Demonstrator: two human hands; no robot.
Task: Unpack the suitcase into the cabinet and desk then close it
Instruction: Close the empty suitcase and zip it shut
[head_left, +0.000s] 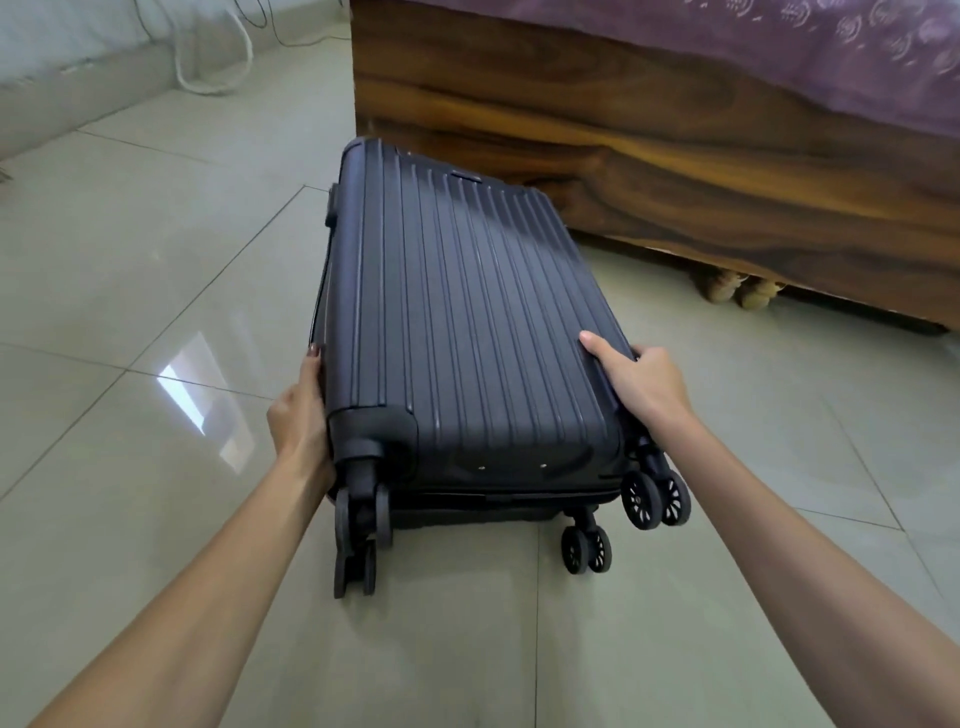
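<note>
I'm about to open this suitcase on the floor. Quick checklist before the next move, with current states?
1. Suitcase lying flat on the floor, wheels toward the person: ok.
2. Left hand against its left side, right hand gripping its right edge, thumb on top: ok.
3. Zip or latches released: cannot tell.
4. Lid open: not ok, the two shells are closed together.
5. Room for the lid to swing: bare floor on the left, ok; bed frame close on the right, not ok.
</note>
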